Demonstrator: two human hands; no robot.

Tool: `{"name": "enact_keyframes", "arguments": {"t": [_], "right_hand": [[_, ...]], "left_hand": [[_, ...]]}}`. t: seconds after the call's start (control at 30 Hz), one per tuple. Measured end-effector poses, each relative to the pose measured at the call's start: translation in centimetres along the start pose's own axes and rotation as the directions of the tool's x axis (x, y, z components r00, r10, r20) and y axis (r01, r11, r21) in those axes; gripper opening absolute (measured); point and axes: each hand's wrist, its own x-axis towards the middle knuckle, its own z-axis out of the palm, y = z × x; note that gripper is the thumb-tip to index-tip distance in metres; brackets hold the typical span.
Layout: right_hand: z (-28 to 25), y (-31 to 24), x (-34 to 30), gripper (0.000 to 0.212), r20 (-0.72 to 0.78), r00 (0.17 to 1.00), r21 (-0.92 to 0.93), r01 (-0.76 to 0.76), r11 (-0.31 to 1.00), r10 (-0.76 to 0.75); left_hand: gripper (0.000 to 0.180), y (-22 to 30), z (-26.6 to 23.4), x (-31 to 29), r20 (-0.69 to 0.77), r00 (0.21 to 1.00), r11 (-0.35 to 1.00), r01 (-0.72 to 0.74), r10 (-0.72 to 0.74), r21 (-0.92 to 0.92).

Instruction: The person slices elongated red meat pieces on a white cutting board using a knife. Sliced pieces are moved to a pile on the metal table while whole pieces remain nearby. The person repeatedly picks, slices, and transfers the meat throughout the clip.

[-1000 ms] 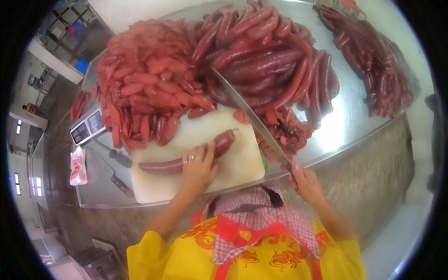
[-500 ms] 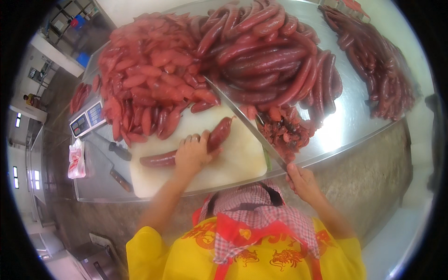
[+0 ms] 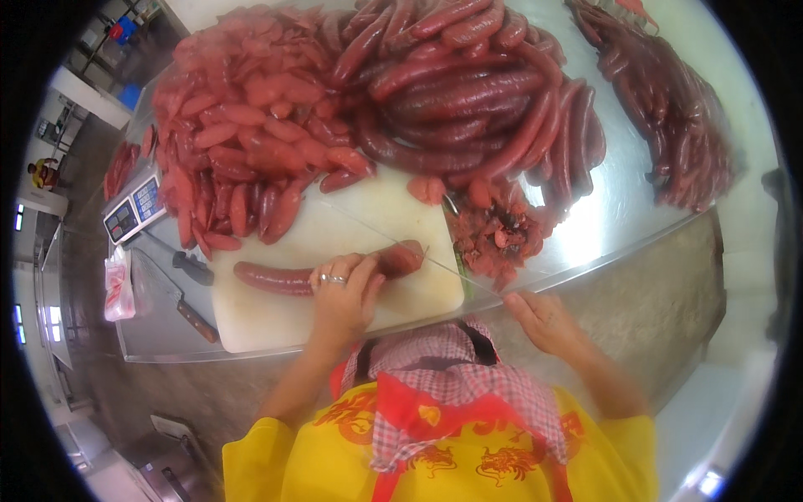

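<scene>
A long dark red sausage [image 3: 276, 278] lies on the white cutting board [image 3: 431, 213]. My left hand [image 3: 345, 293] is wrapped over its middle, pressing it to the board. My right hand [image 3: 544, 322] grips a long knife by its handle. The thin blade [image 3: 464, 274] is seen nearly edge-on and crosses the sausage's right end; whether it has cut in, I cannot tell. Beyond the board is a large heap of slanted sausage slices [image 3: 268, 130], with whole sausages [image 3: 468, 105] piled beside it. Reddish end trimmings [image 3: 500, 238] lie to the right of the board.
More sausages [image 3: 669, 125] lie at the metal table's [image 3: 585, 238] right. On the left are a digital scale [image 3: 134, 211], a black-handled knife [image 3: 192, 268], a wooden-handled knife [image 3: 197, 320] and a white plastic bag [image 3: 119, 284]. Another person [image 3: 43, 171] is far off at left.
The sausage now lies flatter and nearer to me, with my left hand still on it. The knife blade has turned edge-on and come across the sausage's right end.
</scene>
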Motion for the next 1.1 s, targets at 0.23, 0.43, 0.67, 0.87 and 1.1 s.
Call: {"name": "enact_keyframes", "arguments": {"t": [0.23,0.43,0.67,0.87,1.1], "right_hand": [[-2.4,-1.4,1.6,0.057,0.053,0.999,-0.004,-0.014,1.0,0.014],[-2.1,-1.2,1.1,0.054,0.047,0.998,0.135,-0.055,0.989,0.05],[-1.0,0.2,1.4,0.059,0.058,0.994,0.194,-0.098,0.976,0.088],[-0.9,0.0,2.0,0.06,0.036,0.998,0.133,-0.062,0.989,0.058],[-1.4,0.1,1.3,0.058,0.072,0.997,-0.062,-0.022,0.998,0.026]], "left_hand": [[0.071,-3.5,-0.8,3.6,0.428,0.903,0.998,-0.05,0.031,0.033],[0.073,-10.8,-6.3,0.6,0.522,0.845,0.976,-0.005,-0.111,0.217],[0.07,-7.9,-6.4,2.2,0.396,0.916,0.993,-0.095,0.058,0.076],[0.068,-2.8,-0.2,3.3,0.273,0.961,0.99,0.001,-0.04,0.14],[0.053,-1.2,-0.2,-1.4,0.068,0.995,0.994,-0.072,0.066,0.08]]}}
